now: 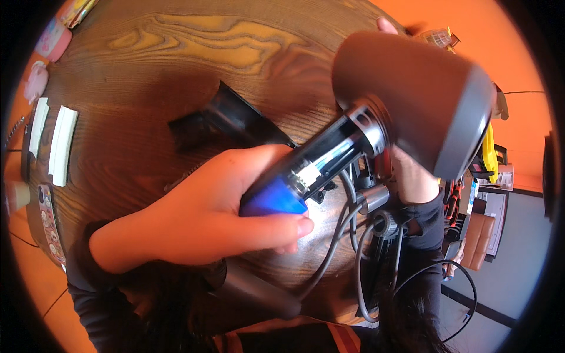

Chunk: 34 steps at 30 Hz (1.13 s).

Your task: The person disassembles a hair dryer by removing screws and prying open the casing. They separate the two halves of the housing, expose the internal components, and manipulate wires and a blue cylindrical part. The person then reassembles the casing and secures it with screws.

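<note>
A dark grey hair dryer (412, 100) is held tilted above the wooden table, its wide head at the upper right. Its handle (323, 159) is uncovered, baring metallic inner parts and a blue section at the lower end. Around that lower end my left hand (206, 217) is closed, thumb along the near side. My right hand (415, 176) supports the head from behind; most of its fingers are hidden, with a fingertip showing past the top. A black curved plastic piece (241, 115) lies beyond my left hand. Below my left wrist is a dark grey tube (259, 294).
A grey cord (338, 235) loops beneath the dryer near my right forearm. White strips (63, 144) and a patterned phone (52, 220) lie along the table's left edge, with pink items (54, 40) farther back. Red-handled tools (453, 203) and a yellow object (488, 150) are at the right.
</note>
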Motion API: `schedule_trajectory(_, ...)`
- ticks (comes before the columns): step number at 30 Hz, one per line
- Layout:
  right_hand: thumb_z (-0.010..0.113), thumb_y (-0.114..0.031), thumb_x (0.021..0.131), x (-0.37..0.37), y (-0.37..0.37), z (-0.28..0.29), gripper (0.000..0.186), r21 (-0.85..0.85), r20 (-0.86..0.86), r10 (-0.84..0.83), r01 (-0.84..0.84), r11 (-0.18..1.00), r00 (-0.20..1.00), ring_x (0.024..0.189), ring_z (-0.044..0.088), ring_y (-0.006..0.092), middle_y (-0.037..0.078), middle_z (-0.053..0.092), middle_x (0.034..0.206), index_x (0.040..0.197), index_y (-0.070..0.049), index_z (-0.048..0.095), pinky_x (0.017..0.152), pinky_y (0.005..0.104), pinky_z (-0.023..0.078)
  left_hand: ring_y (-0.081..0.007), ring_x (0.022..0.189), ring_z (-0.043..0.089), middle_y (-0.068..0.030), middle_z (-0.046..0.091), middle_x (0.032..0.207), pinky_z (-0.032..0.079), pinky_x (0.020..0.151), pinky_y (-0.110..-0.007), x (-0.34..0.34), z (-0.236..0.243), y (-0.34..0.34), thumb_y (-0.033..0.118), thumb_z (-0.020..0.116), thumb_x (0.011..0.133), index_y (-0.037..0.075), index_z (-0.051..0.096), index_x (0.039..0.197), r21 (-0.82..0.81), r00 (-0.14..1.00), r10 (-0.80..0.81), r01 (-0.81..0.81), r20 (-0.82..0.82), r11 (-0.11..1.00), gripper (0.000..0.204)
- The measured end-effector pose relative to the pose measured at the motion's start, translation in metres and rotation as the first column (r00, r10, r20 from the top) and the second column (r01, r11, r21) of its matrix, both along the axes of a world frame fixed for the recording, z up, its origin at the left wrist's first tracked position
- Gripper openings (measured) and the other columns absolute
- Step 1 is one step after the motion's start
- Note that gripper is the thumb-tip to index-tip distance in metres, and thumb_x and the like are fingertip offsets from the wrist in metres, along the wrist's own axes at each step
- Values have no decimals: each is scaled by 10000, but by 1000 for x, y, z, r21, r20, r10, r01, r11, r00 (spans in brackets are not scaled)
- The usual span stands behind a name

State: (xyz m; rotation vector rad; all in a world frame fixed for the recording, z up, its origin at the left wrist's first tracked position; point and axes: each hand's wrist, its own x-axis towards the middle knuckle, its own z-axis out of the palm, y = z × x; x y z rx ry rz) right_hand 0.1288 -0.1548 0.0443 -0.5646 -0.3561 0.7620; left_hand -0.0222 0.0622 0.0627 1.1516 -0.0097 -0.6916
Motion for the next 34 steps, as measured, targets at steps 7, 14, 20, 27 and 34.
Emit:
schedule_trajectory(7,513,-315,896,0,21,-9,520,139,-11,66,-63,988,998,1080,531,251,157,507,1164,1293,-17,358,898,414,482,-157,737,584,-114,565,940,460,662,-280,-1,-20,-8,168,582,830,-3,417,1176,-448,988,-10,-61,-155,892,419)
schedule_trajectory(14,515,-273,867,-8,29,-9,584,-44,127,37,-32,999,991,1148,475,242,158,441,1263,1343,-13,298,971,378,409,-191,865,574,-113,545,969,452,781,-326,-11,-39,-24,70,565,832,57,394,1112,-369,997,-71,50,-42,928,328)
schedule_trajectory(20,535,-319,830,-4,22,-2,634,-107,261,153,-129,986,953,1144,477,239,174,440,1265,1338,-11,313,972,356,401,-152,844,549,-67,529,925,427,783,-314,-13,-47,-26,78,562,843,60,398,1110,-353,998,-60,62,17,933,314)
schedule_trajectory(27,560,-330,830,-6,25,2,625,-108,353,112,-79,991,929,1159,463,239,163,438,1265,1320,-14,336,977,352,392,-154,833,552,-60,527,912,439,774,-310,-11,-50,-26,68,579,833,63,400,1110,-367,996,-85,91,31,926,331)
schedule_trajectory(34,552,-334,840,0,28,-1,617,-198,291,135,-78,977,947,1191,429,243,164,431,1273,1322,-16,334,1003,361,365,-159,838,557,-60,528,918,439,779,-315,-13,-51,-24,84,585,834,68,401,1114,-353,996,-85,75,-10,933,335)
